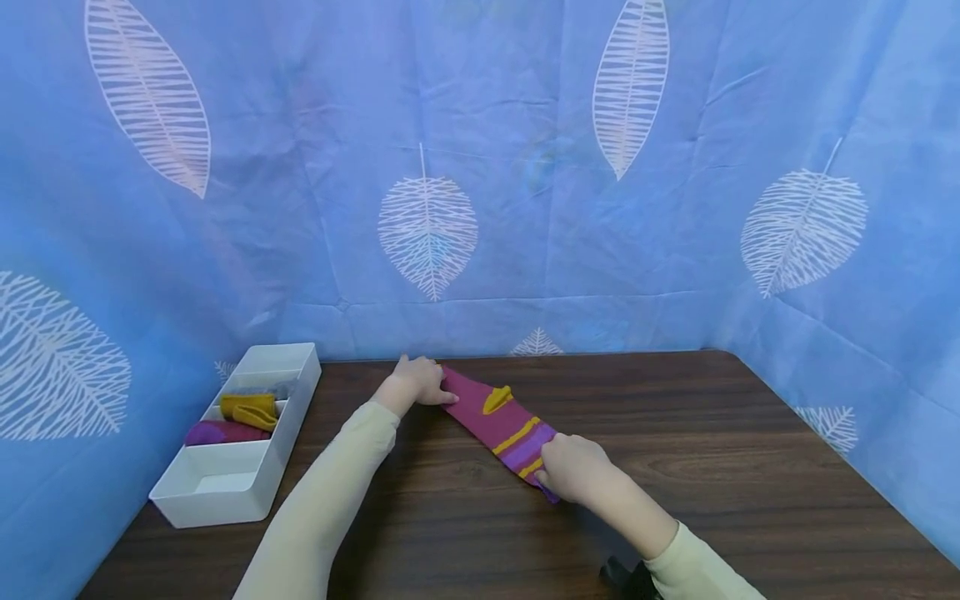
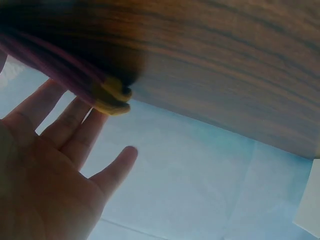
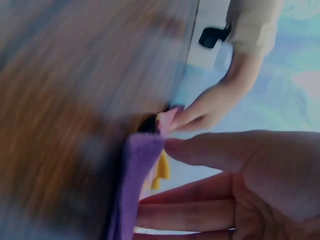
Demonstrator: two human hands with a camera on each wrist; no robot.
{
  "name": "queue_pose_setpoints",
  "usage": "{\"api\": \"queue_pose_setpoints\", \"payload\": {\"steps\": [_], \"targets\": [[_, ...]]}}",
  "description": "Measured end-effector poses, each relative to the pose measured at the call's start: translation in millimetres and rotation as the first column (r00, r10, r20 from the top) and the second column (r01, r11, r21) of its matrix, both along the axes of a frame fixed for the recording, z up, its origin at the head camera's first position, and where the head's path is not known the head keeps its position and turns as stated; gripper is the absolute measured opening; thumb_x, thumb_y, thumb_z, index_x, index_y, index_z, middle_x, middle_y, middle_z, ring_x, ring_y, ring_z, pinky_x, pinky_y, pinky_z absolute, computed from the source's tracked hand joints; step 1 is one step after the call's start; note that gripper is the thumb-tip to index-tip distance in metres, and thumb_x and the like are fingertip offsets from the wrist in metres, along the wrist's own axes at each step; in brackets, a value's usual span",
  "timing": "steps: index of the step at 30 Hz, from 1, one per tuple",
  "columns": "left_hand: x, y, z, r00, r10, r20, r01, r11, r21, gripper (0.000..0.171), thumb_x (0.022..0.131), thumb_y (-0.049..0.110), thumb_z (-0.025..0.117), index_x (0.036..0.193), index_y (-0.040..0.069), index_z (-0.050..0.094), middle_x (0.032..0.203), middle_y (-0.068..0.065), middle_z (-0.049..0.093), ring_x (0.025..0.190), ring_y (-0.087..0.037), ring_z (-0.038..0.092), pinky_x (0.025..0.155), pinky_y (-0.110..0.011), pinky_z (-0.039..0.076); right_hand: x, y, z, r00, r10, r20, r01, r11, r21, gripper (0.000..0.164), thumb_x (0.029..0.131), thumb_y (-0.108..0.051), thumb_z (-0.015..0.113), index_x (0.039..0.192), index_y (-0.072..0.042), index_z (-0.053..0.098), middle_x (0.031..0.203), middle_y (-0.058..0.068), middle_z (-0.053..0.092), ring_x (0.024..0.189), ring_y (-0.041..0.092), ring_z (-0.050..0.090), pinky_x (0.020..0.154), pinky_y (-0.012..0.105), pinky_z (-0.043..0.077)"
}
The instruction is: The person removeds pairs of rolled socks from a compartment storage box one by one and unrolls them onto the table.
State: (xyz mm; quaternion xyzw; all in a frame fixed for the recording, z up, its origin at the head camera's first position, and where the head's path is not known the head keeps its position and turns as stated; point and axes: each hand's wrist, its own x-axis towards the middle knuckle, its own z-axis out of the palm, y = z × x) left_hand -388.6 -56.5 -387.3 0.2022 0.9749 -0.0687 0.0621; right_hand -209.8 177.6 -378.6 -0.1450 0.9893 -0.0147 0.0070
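A pair of maroon-and-purple socks (image 1: pixel 474 407) with yellow stripes, heel and toes stretches diagonally over the table. In the left wrist view two yellow toes (image 2: pixel 113 98) show together, one layer on the other. My left hand (image 1: pixel 420 382) holds the toe end near the table's back edge; its thumb is mostly hidden in the wrist view, and its little finger sticks out free. At the cuff end, nearer to me, my right hand (image 1: pixel 576 469) pinches the purple cuff (image 3: pixel 142 167) between thumb and fingers.
A white divided box (image 1: pixel 279 475) stands at the table's left. Its compartments hold a folded mustard bundle (image 1: pixel 249 409), a maroon-purple bundle (image 1: pixel 225 432) and something greyish. Blue leaf-patterned cloth (image 1: pixel 495 233) hangs behind the dark wooden table (image 1: pixel 675 408).
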Motion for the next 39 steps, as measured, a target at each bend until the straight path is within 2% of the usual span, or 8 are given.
{"api": "queue_pose_setpoints", "payload": {"steps": [6, 15, 18, 21, 26, 30, 35, 39], "targets": [[12.7, -4.7, 0.2, 1.000, -0.014, -0.028, 0.015, 0.999, 0.030, 0.055, 0.087, 0.064, 0.057, 0.099, 0.013, 0.073, 0.119, -0.006, 0.064, 0.112, -0.024, 0.058, 0.102, -0.053, 0.042, -14.0, 17.7, 0.8, 0.999, -0.037, 0.004, 0.037, 0.999, 0.008, 0.039, 0.089, -0.020, 0.068, 0.057, -0.009, 0.050, 0.065, 0.004, 0.052, 0.054, 0.015, 0.043, 0.050, 0.031, 0.039], [42.9, -11.9, -4.6, 0.998, -0.057, 0.028, 0.054, 0.993, 0.106, 0.059, 0.085, 0.067, 0.059, 0.093, 0.010, 0.072, 0.105, -0.004, 0.066, 0.088, -0.017, 0.059, 0.086, -0.041, 0.050, -34.9, 37.3, -1.6, 0.994, -0.108, 0.000, 0.108, 0.990, 0.090, 0.032, 0.093, -0.030, 0.065, 0.077, -0.002, 0.068, 0.088, 0.016, 0.066, 0.076, 0.032, 0.067, 0.060, 0.047, 0.055], [55.7, -15.6, -5.2, 0.996, -0.077, 0.055, 0.070, 0.991, 0.113, 0.069, 0.084, 0.069, 0.058, 0.115, 0.008, 0.071, 0.119, -0.007, 0.067, 0.104, -0.020, 0.062, 0.093, -0.039, 0.050, -41.8, 41.7, -2.7, 0.992, -0.127, 0.010, 0.125, 0.985, 0.121, 0.039, 0.095, -0.038, 0.061, 0.082, -0.002, 0.071, 0.093, 0.016, 0.068, 0.079, 0.033, 0.067, 0.062, 0.048, 0.055], [69.4, -19.5, -4.9, 0.992, -0.091, 0.083, 0.082, 0.990, 0.111, 0.079, 0.084, 0.070, 0.056, 0.138, 0.011, 0.057, 0.141, -0.009, 0.056, 0.129, -0.025, 0.054, 0.106, -0.040, 0.044, -48.6, 47.1, -1.6, 0.990, -0.136, 0.038, 0.131, 0.983, 0.128, 0.043, 0.096, -0.043, 0.057, 0.082, -0.004, 0.070, 0.087, 0.013, 0.067, 0.073, 0.027, 0.066, 0.059, 0.043, 0.053], [94.4, -22.6, -2.7, 0.988, -0.097, 0.123, 0.084, 0.991, 0.107, 0.083, 0.083, 0.072, 0.055, 0.142, 0.014, 0.052, 0.150, -0.008, 0.047, 0.138, -0.026, 0.046, 0.109, -0.042, 0.042, -61.0, 59.4, 1.9, 0.984, -0.132, 0.116, 0.121, 0.988, 0.094, 0.041, 0.096, -0.044, 0.057, 0.077, -0.008, 0.063, 0.070, 0.006, 0.058, 0.061, 0.018, 0.053, 0.056, 0.035, 0.041], [116.8, -22.8, -3.0, 0.983, -0.133, 0.128, 0.121, 0.988, 0.096, 0.086, 0.081, 0.075, 0.055, 0.142, 0.015, 0.051, 0.150, -0.008, 0.047, 0.137, -0.025, 0.047, 0.108, -0.043, 0.043, -71.5, 69.6, 3.7, 0.979, -0.129, 0.157, 0.117, 0.989, 0.086, 0.040, 0.094, -0.046, 0.059, 0.095, -0.007, 0.066, 0.084, 0.007, 0.064, 0.072, 0.020, 0.057, 0.063, 0.038, 0.045], [143.5, -22.7, -4.7, 0.972, -0.203, 0.119, 0.189, 0.975, 0.119, 0.089, 0.079, 0.077, 0.055, 0.144, 0.016, 0.049, 0.150, -0.009, 0.046, 0.137, -0.028, 0.047, 0.107, -0.047, 0.043, -81.8, 80.7, 2.5, 0.981, -0.100, 0.164, 0.087, 0.993, 0.084, 0.051, 0.094, -0.046, 0.060, 0.121, -0.003, 0.066, 0.114, 0.017, 0.068, 0.101, 0.033, 0.063, 0.085, 0.054, 0.049], [163.7, -20.4, -3.5, 0.960, -0.255, 0.119, 0.240, 0.962, 0.130, 0.088, 0.079, 0.077, 0.054, 0.145, 0.019, 0.048, 0.151, -0.009, 0.046, 0.138, -0.029, 0.046, 0.107, -0.053, 0.042, -86.2, 87.7, -0.2, 0.983, -0.066, 0.173, 0.060, 0.997, 0.041, 0.055, 0.094, -0.044, 0.060, 0.128, -0.001, 0.062, 0.125, 0.022, 0.064, 0.113, 0.040, 0.060, 0.091, 0.058, 0.048]]}}
